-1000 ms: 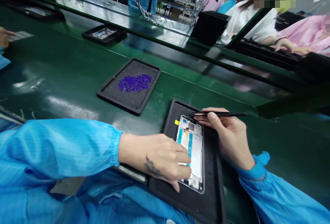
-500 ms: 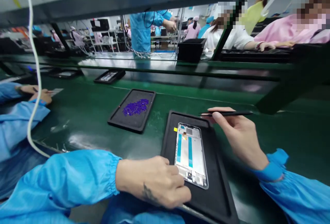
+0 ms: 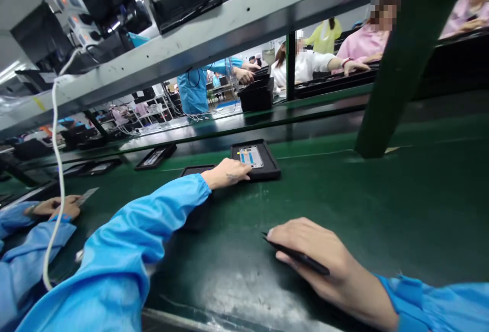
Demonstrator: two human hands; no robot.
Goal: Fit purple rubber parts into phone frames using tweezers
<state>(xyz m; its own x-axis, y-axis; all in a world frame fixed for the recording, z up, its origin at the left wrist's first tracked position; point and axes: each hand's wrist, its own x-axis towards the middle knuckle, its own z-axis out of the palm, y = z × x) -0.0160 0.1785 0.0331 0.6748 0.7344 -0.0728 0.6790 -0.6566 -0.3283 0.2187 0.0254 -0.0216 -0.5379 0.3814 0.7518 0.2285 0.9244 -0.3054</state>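
Note:
My left arm reaches far across the green bench, and my left hand (image 3: 229,172) grips the near left edge of a black tray (image 3: 272,165). In that tray lies a silver phone frame (image 3: 252,157) with blue strips and a small yellow tab. Close to me, my right hand (image 3: 313,250) holds black tweezers (image 3: 300,257), their tips pointing left above the bench top. Another black tray (image 3: 196,169) is mostly hidden behind my left hand and sleeve, so its contents do not show.
Further black trays (image 3: 156,157) lie along the bench's far side to the left. A green post (image 3: 397,77) stands at right, and a metal shelf (image 3: 171,52) crosses overhead. A white cable (image 3: 59,169) hangs at left, near a co-worker's hands (image 3: 64,207).
My left hand has carried the tray with the phone frame from in front of me to the bench's far side. My right hand, still with the tweezers, is lower and nearer. The view has tilted.

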